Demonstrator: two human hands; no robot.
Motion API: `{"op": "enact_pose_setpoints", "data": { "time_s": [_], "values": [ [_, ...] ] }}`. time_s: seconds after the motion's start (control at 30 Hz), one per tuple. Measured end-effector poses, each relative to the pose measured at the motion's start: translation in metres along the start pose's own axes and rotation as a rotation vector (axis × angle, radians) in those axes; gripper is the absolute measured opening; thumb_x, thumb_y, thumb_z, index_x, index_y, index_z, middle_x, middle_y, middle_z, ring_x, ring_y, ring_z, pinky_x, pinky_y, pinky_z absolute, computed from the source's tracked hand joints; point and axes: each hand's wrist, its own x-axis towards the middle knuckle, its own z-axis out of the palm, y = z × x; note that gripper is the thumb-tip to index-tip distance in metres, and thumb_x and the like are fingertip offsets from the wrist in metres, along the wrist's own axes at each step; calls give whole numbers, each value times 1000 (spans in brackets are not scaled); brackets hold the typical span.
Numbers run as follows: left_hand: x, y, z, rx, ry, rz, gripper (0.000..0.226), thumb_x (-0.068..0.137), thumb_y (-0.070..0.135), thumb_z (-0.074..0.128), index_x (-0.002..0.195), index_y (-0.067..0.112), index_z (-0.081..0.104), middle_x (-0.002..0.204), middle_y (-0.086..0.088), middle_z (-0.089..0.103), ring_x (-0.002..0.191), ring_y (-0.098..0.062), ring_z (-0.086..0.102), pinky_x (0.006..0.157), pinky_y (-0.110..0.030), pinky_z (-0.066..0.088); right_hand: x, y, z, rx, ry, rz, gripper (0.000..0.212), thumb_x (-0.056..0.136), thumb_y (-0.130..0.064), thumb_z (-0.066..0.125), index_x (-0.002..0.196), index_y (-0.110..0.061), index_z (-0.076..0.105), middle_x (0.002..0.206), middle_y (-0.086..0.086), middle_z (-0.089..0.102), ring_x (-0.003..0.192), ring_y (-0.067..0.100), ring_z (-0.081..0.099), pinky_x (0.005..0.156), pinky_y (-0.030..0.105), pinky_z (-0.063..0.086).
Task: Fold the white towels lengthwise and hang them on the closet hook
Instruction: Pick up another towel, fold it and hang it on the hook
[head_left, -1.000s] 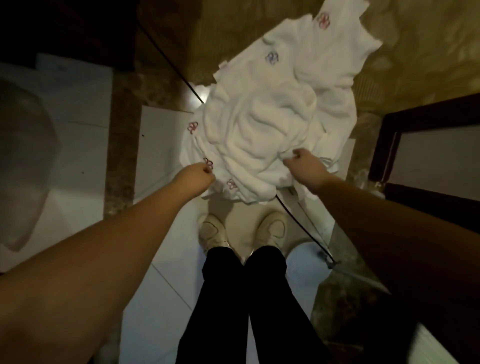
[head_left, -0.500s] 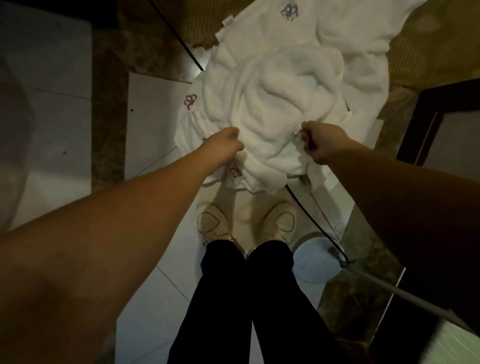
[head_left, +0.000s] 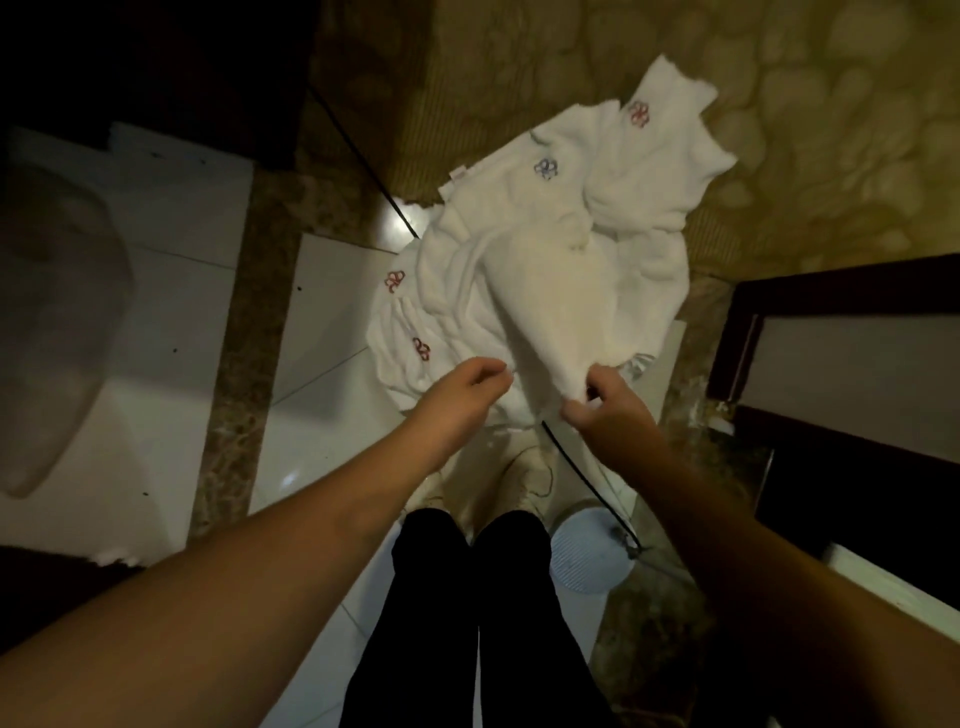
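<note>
A pile of white towels (head_left: 597, 218) with small red and blue embroidered marks lies on the floor ahead of my feet. One white towel (head_left: 540, 306) is drawn up out of the pile into a cone. My right hand (head_left: 602, 410) pinches its near corner. Just left of that corner, my left hand (head_left: 467, 389) hovers with fingers loosely curled and nothing visibly in them. No closet hook is in view.
A black cable (head_left: 363, 156) runs diagonally under the pile and past my shoes (head_left: 524, 483). A round grey drain cover (head_left: 582, 556) sits by my right foot. A dark wooden frame (head_left: 831, 280) stands at the right, a pebble-patterned floor (head_left: 779, 104) beyond.
My right hand has pulled one towel's corner up and toward me, stretching it out of the pile. My left hand has let go of the towel edge and moved right, close to the right hand.
</note>
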Motion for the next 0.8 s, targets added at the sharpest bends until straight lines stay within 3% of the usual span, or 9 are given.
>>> {"op": "enact_pose_setpoints", "data": {
  "time_s": [0.07, 0.2, 0.3, 0.37, 0.47, 0.6, 0.7, 0.8],
  "values": [
    [-23, 19, 0, -83, -22, -6, 18, 98, 38, 57, 111, 29, 66, 115, 3, 68, 110, -17, 62, 96, -34, 49, -23, -26, -12, 12, -11, -145, 15, 81, 4, 69, 83, 5, 54, 86, 13, 50, 80, 24, 47, 71, 30, 36],
    [-68, 63, -8, -333, -135, -60, 36, 97, 48, 56, 110, 19, 72, 103, -4, 76, 91, -16, 70, 74, -26, 52, -69, -87, -39, 3, -141, -399, 21, 76, 12, 69, 83, -3, 57, 95, 13, 56, 90, 18, 50, 80, 15, 37],
    [-102, 90, -23, -437, -134, -62, 30, 94, 38, 64, 110, 14, 73, 96, -6, 77, 81, -16, 72, 68, -25, 52, -100, -123, -58, -20, -219, -569, 16, 72, 15, 69, 78, 6, 57, 91, 15, 56, 88, 21, 49, 80, 28, 39],
    [-127, 103, -34, -463, -125, -40, 20, 95, 28, 65, 108, 15, 73, 97, -6, 78, 82, -15, 72, 68, -24, 52, -121, -140, -71, 17, -252, -555, 16, 78, 7, 72, 82, 1, 58, 91, 4, 54, 88, 17, 49, 79, 24, 39],
    [-170, 121, -45, -479, -125, 3, 13, 95, 17, 63, 101, 16, 74, 94, -7, 78, 76, -13, 73, 57, -19, 52, -158, -164, -87, 287, -310, -304, 19, 80, -28, 75, 88, -20, 59, 87, -11, 60, 88, 11, 58, 84, 32, 46],
    [-234, 144, -53, -439, -107, 66, 15, 94, 13, 63, 105, 12, 73, 100, -11, 76, 86, -23, 70, 71, -28, 55, -198, -202, -104, 711, -160, -83, 48, 72, -49, 72, 112, -24, 60, 95, -4, 72, 89, 13, 68, 83, 32, 53],
    [-286, 164, -61, -326, -124, 155, 16, 95, 16, 64, 107, 7, 72, 102, -15, 75, 97, -30, 70, 88, -39, 54, -226, -232, -120, 642, -103, -83, 52, 73, -46, 70, 123, -41, 55, 116, -2, 71, 107, 15, 69, 98, 41, 55],
    [-340, 187, -73, -220, -129, 238, 16, 93, 20, 67, 97, 5, 73, 88, -11, 76, 78, -18, 72, 67, -23, 54, -260, -268, -145, 424, -109, -277, 39, 77, -39, 63, 112, -56, 58, 138, -5, 58, 128, 11, 55, 107, 42, 48]
  ]
}}
